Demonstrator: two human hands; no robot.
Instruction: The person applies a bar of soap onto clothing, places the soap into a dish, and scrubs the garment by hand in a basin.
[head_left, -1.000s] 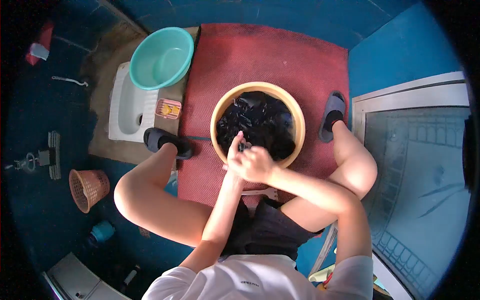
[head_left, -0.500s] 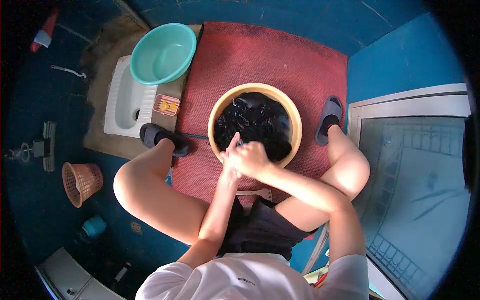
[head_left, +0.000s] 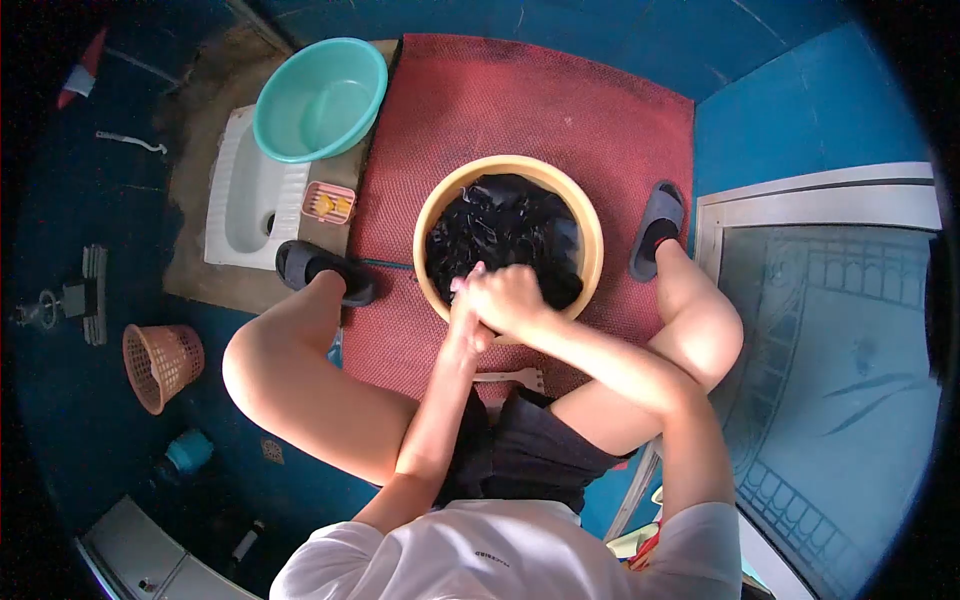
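1. Black, wet-looking cloth lies inside the yellow basin.
2. Over its near rim, the right hand curls closed against the left hand, whose grip I cannot tell; likely rubbing.
3. Another stroke calls for firm contact above the basin.

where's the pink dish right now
In the head view, the pink dish is left of centre, on the person's left, just below the green basin and between the toilet and red mat.
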